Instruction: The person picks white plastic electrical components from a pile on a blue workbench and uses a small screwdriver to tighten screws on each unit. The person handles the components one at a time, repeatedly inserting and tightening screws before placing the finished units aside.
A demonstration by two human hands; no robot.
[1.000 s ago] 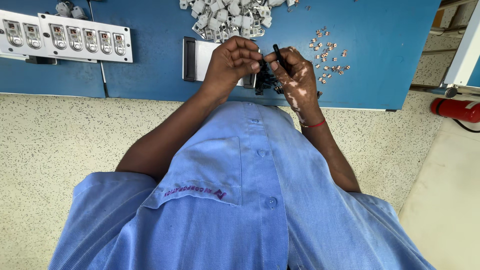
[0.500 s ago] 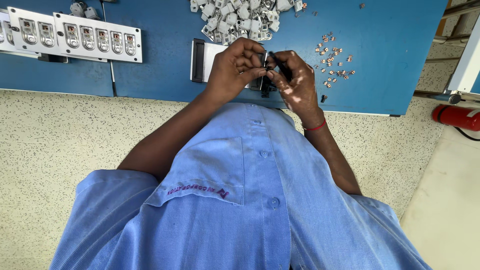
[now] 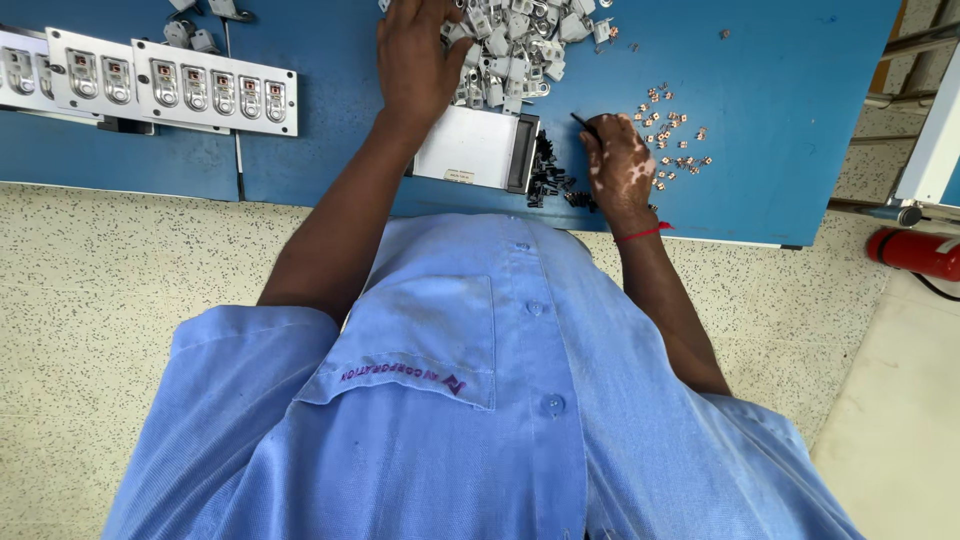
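Left hand point(image 3: 418, 55) stretched forward; right hand point(image 3: 622, 170) curled.

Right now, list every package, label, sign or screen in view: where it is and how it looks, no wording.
White box: on blue table, below left hand; rectangular, dark end.
Small label: box's near edge; pale strip.
Shirt pocket print: dark lettering, light-blue cloth.
No screens.

The person wears a light blue short-sleeved shirt point(image 3: 480, 400) with buttons, a chest pocket point(image 3: 420, 340), and a red wristband point(image 3: 640, 234).
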